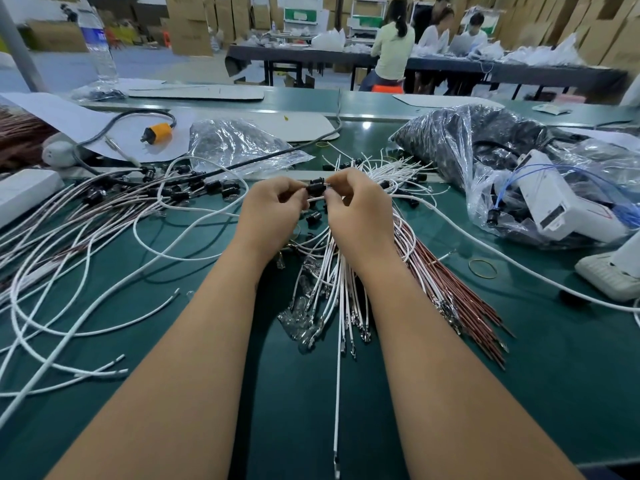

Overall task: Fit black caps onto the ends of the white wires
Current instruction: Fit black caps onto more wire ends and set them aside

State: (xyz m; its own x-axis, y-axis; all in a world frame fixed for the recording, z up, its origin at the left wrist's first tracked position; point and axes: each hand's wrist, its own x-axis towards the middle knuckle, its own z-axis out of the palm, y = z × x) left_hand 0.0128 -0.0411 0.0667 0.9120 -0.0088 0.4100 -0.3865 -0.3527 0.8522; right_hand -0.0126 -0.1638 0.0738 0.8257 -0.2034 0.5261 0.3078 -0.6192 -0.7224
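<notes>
Up at twelve o'clock over the green table [554, 358], the left hand [270, 211] is pinching a black cap [316, 188] while the right hand [358, 213] is pinching a white wire [317, 199] beside it (light, limp stuff, best gripped near the tip).

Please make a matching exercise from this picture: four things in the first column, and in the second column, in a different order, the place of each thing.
Things:
1. black cap
2. orange plug
3. rubber band
4. brown wires

Places:
A. on white paper, far left
B. between both hands' fingertips
C. fanned out beside the right forearm
D. alone on the green mat, right side

Pairs: 1-B, 2-A, 3-D, 4-C
</notes>
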